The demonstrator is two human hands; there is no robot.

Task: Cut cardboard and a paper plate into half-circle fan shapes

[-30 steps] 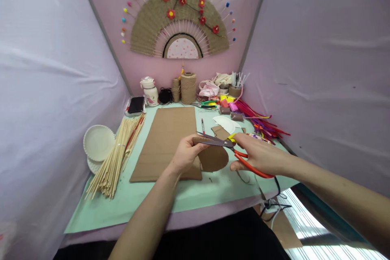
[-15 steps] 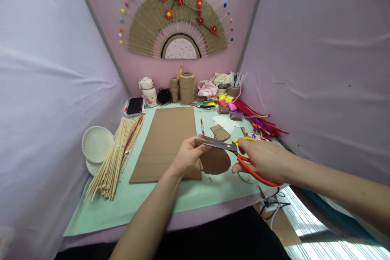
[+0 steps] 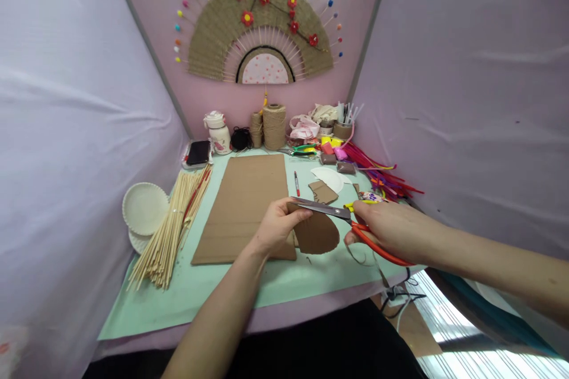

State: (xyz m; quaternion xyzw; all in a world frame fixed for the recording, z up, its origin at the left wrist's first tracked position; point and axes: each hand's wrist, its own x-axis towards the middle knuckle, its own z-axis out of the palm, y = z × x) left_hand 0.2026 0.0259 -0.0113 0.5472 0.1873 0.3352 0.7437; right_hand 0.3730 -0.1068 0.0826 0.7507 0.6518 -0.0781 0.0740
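My left hand (image 3: 280, 226) pinches a brown piece of cardboard (image 3: 317, 235) with a rounded lower edge, thumb on top. In my right hand (image 3: 386, 228) is a pair of scissors (image 3: 371, 243) with red-orange handles, one yellow-covered part showing by the fingers. Their blades point left and lie along the top of the piece, close to my left fingertips. The blades look nearly closed. A thin curled strip (image 3: 355, 256) hangs below my right hand. Under my left hand lies a large cardboard sheet (image 3: 244, 207).
Bamboo sticks (image 3: 169, 231) and white paper plates (image 3: 144, 208) are at the left. A red marker (image 3: 297, 183), a cardboard scrap (image 3: 323, 192) and a white paper piece (image 3: 328, 177) lie beyond my hands. Twine spools (image 3: 274, 127), a bottle (image 3: 217, 133) and pipe cleaners (image 3: 382, 177) stand or lie at the back.
The scissor blades have closed from a slight gap, and my right fingers have drawn together on the handles. The whole view has shifted slightly.
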